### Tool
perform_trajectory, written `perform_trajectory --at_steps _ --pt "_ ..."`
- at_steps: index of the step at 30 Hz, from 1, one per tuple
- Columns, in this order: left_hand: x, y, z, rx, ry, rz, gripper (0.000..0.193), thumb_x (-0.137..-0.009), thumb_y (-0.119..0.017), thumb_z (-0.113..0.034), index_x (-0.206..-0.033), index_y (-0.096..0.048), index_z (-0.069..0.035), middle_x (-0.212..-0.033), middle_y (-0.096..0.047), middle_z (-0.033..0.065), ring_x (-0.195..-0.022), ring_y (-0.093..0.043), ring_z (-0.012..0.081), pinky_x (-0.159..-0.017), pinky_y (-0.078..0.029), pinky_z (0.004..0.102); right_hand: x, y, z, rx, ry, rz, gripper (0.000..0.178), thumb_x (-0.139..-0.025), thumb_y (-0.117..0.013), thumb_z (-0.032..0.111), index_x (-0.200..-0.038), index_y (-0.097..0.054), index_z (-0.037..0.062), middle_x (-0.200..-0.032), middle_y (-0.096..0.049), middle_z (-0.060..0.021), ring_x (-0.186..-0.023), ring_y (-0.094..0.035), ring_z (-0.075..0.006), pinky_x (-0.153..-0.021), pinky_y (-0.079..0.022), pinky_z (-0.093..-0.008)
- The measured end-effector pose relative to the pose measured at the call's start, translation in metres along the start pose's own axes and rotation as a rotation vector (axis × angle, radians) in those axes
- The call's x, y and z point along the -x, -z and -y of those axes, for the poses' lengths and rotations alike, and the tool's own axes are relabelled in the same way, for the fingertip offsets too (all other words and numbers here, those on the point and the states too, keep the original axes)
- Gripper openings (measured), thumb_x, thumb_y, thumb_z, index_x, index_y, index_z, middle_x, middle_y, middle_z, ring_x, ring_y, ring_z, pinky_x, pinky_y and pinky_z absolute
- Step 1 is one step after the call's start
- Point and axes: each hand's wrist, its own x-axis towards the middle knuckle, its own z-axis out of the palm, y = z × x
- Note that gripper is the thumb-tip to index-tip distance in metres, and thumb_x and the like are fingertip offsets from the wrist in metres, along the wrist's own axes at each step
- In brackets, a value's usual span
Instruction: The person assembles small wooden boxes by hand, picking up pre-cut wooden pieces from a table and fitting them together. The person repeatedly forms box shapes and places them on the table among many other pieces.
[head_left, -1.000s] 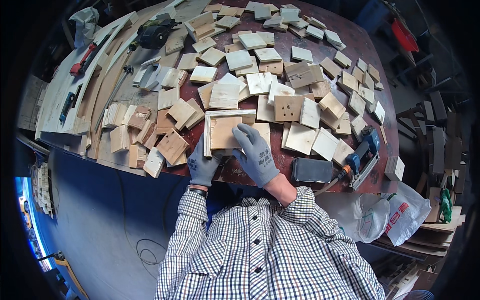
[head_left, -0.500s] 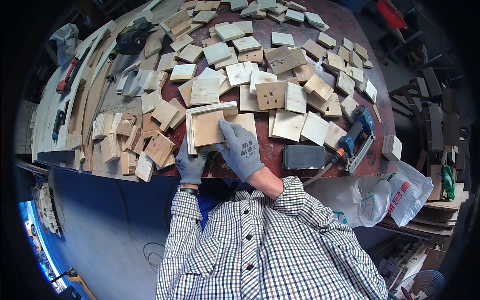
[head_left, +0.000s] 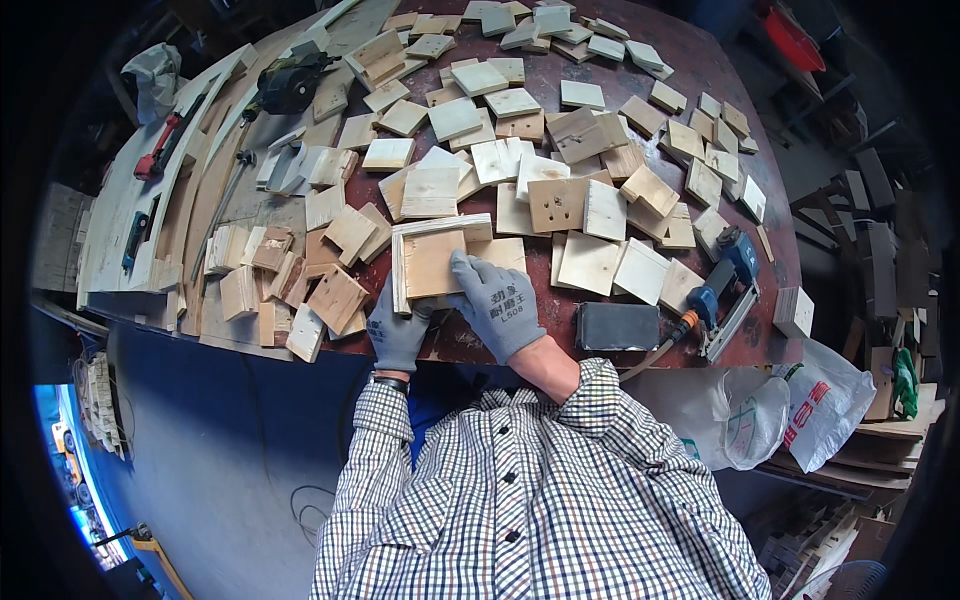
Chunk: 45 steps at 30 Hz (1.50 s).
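Observation:
At the table's near edge my gloved hands hold a small wooden assembly: a square board (head_left: 432, 262) set inside an L of plywood strips (head_left: 398, 270) along its left and far sides. My left hand (head_left: 398, 332) is closed around the lower left corner, its fingers partly hidden underneath. My right hand (head_left: 500, 308) grips the board's right side, thumb and fingers against its face and edge. Just beyond that hand lies another pale board (head_left: 502, 254). To the right, a blue air nailer (head_left: 728, 268) rests on the table with a hose attached.
Many loose wooden squares (head_left: 585, 264) cover the dark red table (head_left: 460, 345). A dark rectangular box (head_left: 618, 327) sits near the front edge. On the left are stacked blocks (head_left: 228, 248), long boards and a red-handled tool (head_left: 158, 148). Plastic bags (head_left: 825, 405) hang at the right.
The whole view has shifted slightly, so everything appears a little farther right. Both hands keep their hold on the wooden assembly, with little visible change in its pose.

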Motion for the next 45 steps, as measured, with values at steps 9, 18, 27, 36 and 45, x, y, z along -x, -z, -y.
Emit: perform_trajectory --at_steps 9,18,27,36,45 --pt "-0.002 0.004 -0.006 -0.094 -0.075 -0.022 0.077 -0.086 -0.084 -0.035 -0.149 -0.050 -0.004 -0.128 -0.070 0.0198 -0.109 -0.073 0.0371 -0.088 -0.060 0.0437 -0.025 0.047 -0.013 0.016 0.165 0.003 0.042 -0.096 -0.070 0.039 -0.130 -0.064 0.0128 -0.094 -0.072 -0.0050 -0.085 -0.071 -0.0250 -0.078 -0.052 -0.0418" --pt "0.001 0.001 -0.004 -0.098 -0.012 -0.010 0.091 -0.088 -0.071 -0.067 -0.150 -0.051 -0.003 -0.131 -0.069 0.0196 -0.108 -0.073 0.0374 -0.086 -0.060 0.0441 -0.047 0.149 -0.081 -0.194 -0.450 0.653 0.048 -0.107 -0.053 0.045 -0.099 -0.072 0.0010 -0.080 -0.074 -0.0119 -0.072 -0.072 -0.0242 -0.070 -0.055 -0.0379" --pt "-0.005 0.002 -0.014 0.013 0.011 -0.015 0.085 -0.089 -0.077 -0.061 -0.145 -0.056 0.000 -0.125 -0.071 0.0232 -0.112 -0.071 0.0377 -0.094 -0.057 0.0424 -0.058 0.120 -0.109 -0.205 -0.661 0.766 0.043 -0.106 -0.057 0.042 -0.107 -0.076 0.0029 -0.082 -0.073 -0.0089 -0.068 -0.067 -0.0156 -0.068 -0.054 -0.0352" --pt "0.006 -0.005 0.010 0.059 0.063 -0.022 0.085 -0.088 -0.078 -0.062 -0.138 -0.059 0.005 -0.122 -0.072 0.0229 -0.108 -0.071 0.0366 -0.094 -0.055 0.0441 -0.038 0.128 -0.083 -0.038 -0.544 0.652 0.046 -0.105 -0.052 0.050 -0.109 -0.070 0.0075 -0.108 -0.075 -0.0195 -0.102 -0.072 -0.0379 -0.090 -0.055 -0.0475" --pt "0.005 -0.001 0.020 0.047 0.073 -0.018 0.083 -0.088 -0.080 -0.058 -0.137 -0.058 0.006 -0.120 -0.072 0.0222 -0.108 -0.070 0.0348 -0.095 -0.054 0.0427 -0.038 0.125 -0.092 0.042 -0.538 0.749 0.038 -0.104 -0.052 0.036 -0.114 -0.076 0.0079 -0.110 -0.077 -0.0192 -0.102 -0.075 -0.0373 -0.090 -0.058 -0.0468"
